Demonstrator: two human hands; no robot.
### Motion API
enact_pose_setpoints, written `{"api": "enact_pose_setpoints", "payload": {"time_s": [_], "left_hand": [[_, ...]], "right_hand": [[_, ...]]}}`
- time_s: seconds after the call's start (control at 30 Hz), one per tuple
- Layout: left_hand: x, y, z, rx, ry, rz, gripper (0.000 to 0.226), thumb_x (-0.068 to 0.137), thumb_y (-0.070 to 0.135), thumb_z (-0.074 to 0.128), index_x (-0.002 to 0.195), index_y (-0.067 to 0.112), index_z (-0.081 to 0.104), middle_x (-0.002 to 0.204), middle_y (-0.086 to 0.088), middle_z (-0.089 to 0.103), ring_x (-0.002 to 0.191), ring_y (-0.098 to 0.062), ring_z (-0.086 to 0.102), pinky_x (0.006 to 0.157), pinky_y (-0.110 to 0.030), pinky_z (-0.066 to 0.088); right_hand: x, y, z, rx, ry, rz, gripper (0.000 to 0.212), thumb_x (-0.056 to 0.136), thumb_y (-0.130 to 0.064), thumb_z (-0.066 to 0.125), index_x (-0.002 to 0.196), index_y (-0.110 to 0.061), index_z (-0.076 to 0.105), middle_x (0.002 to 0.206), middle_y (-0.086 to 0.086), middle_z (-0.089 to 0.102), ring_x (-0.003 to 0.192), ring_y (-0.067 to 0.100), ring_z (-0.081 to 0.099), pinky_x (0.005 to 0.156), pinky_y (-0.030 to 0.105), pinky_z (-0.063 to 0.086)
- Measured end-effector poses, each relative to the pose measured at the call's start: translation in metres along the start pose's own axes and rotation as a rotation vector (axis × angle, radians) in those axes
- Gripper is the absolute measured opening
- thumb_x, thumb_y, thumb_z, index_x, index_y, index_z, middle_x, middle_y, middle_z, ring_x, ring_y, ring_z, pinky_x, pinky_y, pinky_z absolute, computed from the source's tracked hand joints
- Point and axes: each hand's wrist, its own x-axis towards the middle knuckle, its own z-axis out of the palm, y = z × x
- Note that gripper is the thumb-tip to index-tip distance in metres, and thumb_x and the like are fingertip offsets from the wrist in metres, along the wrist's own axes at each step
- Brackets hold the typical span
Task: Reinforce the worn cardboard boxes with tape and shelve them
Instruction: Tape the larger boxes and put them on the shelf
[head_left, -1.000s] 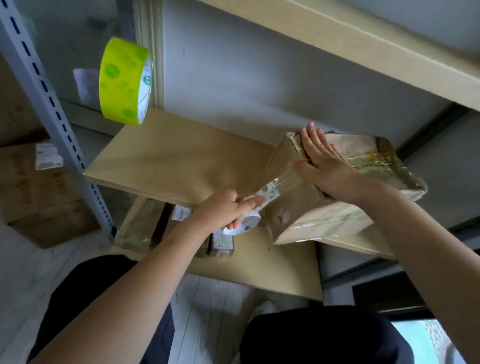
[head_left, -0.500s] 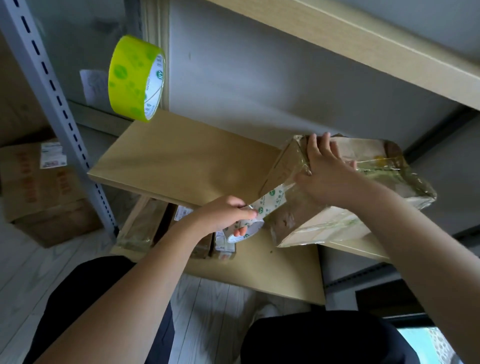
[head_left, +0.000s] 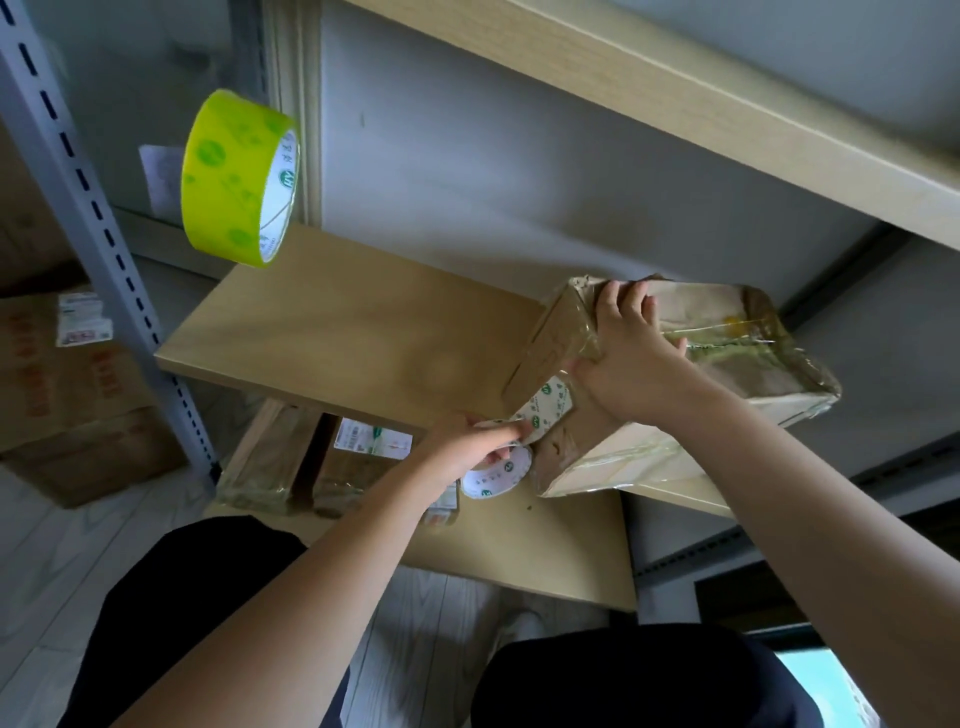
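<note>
A worn cardboard box, wrapped in clear tape, sits tilted on the right end of the wooden shelf. My right hand lies over its near top edge, fingers curled over the corner and thumb pressing the taped side. My left hand grips a tape roll just below the box's lower left corner. A strip of printed clear tape runs from the roll up onto the box's left face.
A second, yellow-green tape roll hangs at the upper left by the grey slotted upright. Taped boxes stand on the lower shelf. Large cartons sit on the floor at left. An upper shelf board crosses overhead.
My right hand has slid up the box, from lying flat on its side to gripping the top corner. The left hand keeps the roll low, the strip still stretched onto the box.
</note>
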Motion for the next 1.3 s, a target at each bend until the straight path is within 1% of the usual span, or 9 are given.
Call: {"api": "enact_pose_setpoints", "payload": {"time_s": [0.07, 0.2, 0.27, 0.37, 0.7, 1.0, 1.13, 1.2, 1.3], "left_hand": [[-0.003, -0.001, 0.002, -0.013, -0.003, -0.032, 0.024, 0.084, 0.044, 0.077, 0.081, 0.021, 0.071, 0.078, 0.008, 0.072, 0.064, 0.001, 0.067, 0.053, -0.011, 0.047], [-0.012, 0.004, -0.003, 0.004, -0.1, -0.086, 0.021, 0.087, 0.033, 0.074, 0.076, 0.016, 0.07, 0.048, 0.012, 0.057, 0.063, -0.009, 0.06, 0.086, -0.029, 0.05], [-0.02, 0.01, -0.005, -0.15, -0.192, -0.089, 0.023, 0.092, 0.022, 0.07, 0.103, 0.002, 0.073, 0.085, -0.008, 0.076, 0.091, -0.019, 0.066, 0.097, -0.035, 0.051], [-0.031, 0.012, -0.007, -0.273, -0.232, -0.111, 0.038, 0.095, 0.013, 0.064, 0.126, -0.009, 0.062, 0.13, -0.03, 0.06, 0.118, -0.035, 0.06, 0.112, -0.048, 0.042], [-0.06, 0.014, 0.019, -0.764, -0.188, -0.123, 0.051, 0.087, 0.017, 0.065, 0.133, -0.004, 0.059, 0.132, -0.023, 0.062, 0.122, -0.032, 0.059, 0.104, -0.039, 0.047], [-0.113, 0.071, -0.01, -0.389, -0.166, -0.016, 0.028, 0.078, 0.018, 0.074, 0.104, 0.009, 0.069, 0.082, -0.008, 0.074, 0.065, -0.017, 0.071, 0.057, -0.023, 0.054], [-0.147, 0.133, -0.041, -0.191, -0.096, 0.111, 0.008, 0.067, 0.023, 0.075, 0.073, 0.019, 0.079, 0.08, -0.008, 0.075, 0.063, -0.016, 0.068, 0.06, -0.022, 0.054], [-0.161, 0.165, -0.056, -0.084, -0.077, 0.156, 0.011, 0.066, 0.02, 0.082, 0.076, 0.016, 0.081, 0.085, -0.012, 0.076, 0.069, -0.017, 0.071, 0.064, -0.023, 0.056], [-0.174, 0.207, -0.067, 0.111, -0.069, 0.125, 0.028, 0.074, 0.021, 0.081, 0.096, 0.005, 0.079, 0.103, -0.019, 0.075, 0.088, -0.025, 0.071, 0.086, -0.035, 0.053]], "right_hand": [[-0.001, 0.001, 0.0, -0.004, -0.003, -0.003, 0.089, 0.099, -0.032, 0.054, 0.156, -0.007, -0.01, 0.163, 0.014, -0.016, 0.153, 0.027, -0.009, 0.117, 0.063, 0.01], [-0.004, 0.0, 0.002, 0.012, 0.018, 0.003, 0.08, 0.098, -0.018, 0.05, 0.156, -0.006, -0.003, 0.163, 0.017, -0.012, 0.152, 0.029, -0.006, 0.116, 0.063, 0.014], [-0.005, -0.001, 0.002, 0.016, 0.023, 0.005, 0.078, 0.097, -0.014, 0.047, 0.156, -0.005, -0.002, 0.163, 0.018, -0.011, 0.152, 0.029, -0.006, 0.116, 0.062, 0.014], [-0.008, 0.0, 0.0, 0.041, 0.009, -0.004, 0.077, 0.097, -0.012, 0.047, 0.157, -0.008, -0.002, 0.163, 0.017, -0.012, 0.152, 0.03, -0.006, 0.117, 0.061, 0.013], [-0.043, 0.04, -0.02, 0.106, 0.082, -0.109, 0.071, 0.092, -0.006, 0.048, 0.154, -0.005, 0.013, 0.162, 0.015, 0.001, 0.148, 0.028, 0.011, 0.111, 0.05, 0.034], [-0.073, 0.074, -0.044, 0.493, 0.219, -0.252, 0.076, 0.093, -0.006, 0.06, 0.158, -0.023, 0.022, 0.163, 0.003, 0.018, 0.142, 0.022, 0.032, 0.099, 0.023, 0.037], [-0.073, 0.068, -0.06, 0.866, 0.244, -0.266, 0.075, 0.091, -0.007, 0.065, 0.154, -0.028, 0.032, 0.159, -0.003, 0.031, 0.132, 0.014, 0.043, 0.1, 0.03, 0.044], [-0.073, 0.067, -0.066, 1.102, 0.183, -0.294, 0.068, 0.09, -0.001, 0.063, 0.149, -0.028, 0.043, 0.147, 0.004, 0.051, 0.121, 0.018, 0.056, 0.099, 0.043, 0.052], [-0.073, 0.064, -0.068, 1.322, 0.082, -0.362, 0.057, 0.091, 0.007, 0.059, 0.139, -0.022, 0.056, 0.103, 0.002, 0.075, 0.082, 0.015, 0.071, 0.072, 0.032, 0.059]]}}
